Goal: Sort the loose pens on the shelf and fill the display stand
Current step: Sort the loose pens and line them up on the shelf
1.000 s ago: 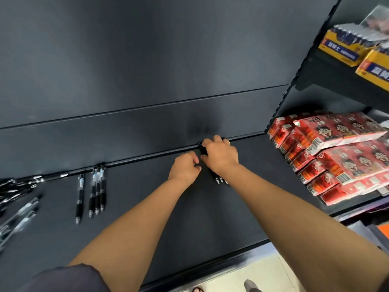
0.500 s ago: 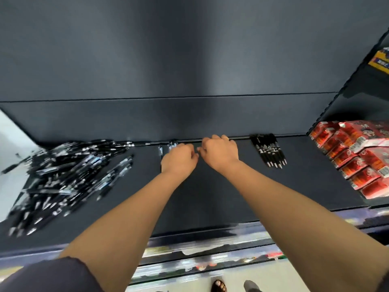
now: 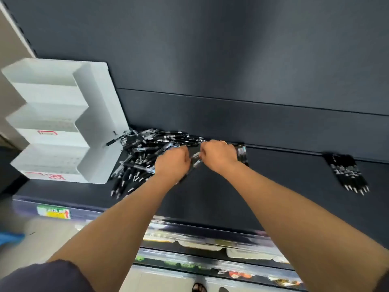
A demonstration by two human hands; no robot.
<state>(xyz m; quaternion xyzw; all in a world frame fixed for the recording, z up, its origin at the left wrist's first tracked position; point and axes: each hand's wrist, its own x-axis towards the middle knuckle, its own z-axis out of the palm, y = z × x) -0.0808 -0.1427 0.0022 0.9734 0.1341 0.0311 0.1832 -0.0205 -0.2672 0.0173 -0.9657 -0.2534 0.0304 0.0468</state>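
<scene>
A heap of loose black pens (image 3: 139, 157) lies on the dark shelf (image 3: 210, 199), right of a white stepped display stand (image 3: 63, 123) whose tiers hold no pens. My left hand (image 3: 171, 165) is curled at the heap's right edge, and a black pen (image 3: 194, 161) runs between it and my right hand (image 3: 219, 154). Both hands seem to grip that pen. A small row of pens (image 3: 242, 154) lies just behind my right hand. A tidy bundle of black pens (image 3: 347, 173) lies at the far right.
The shelf's dark back panel (image 3: 210, 70) rises right behind the pens. A lower shelf with blurred packaged goods (image 3: 200, 245) shows below the front edge. Feet (image 3: 199, 287) stand on the floor at the bottom.
My view has swung left, bringing the white stand into sight and the red packets out of it. Both hands moved from the sorted bundle to the heap's edge and closed on a pen.
</scene>
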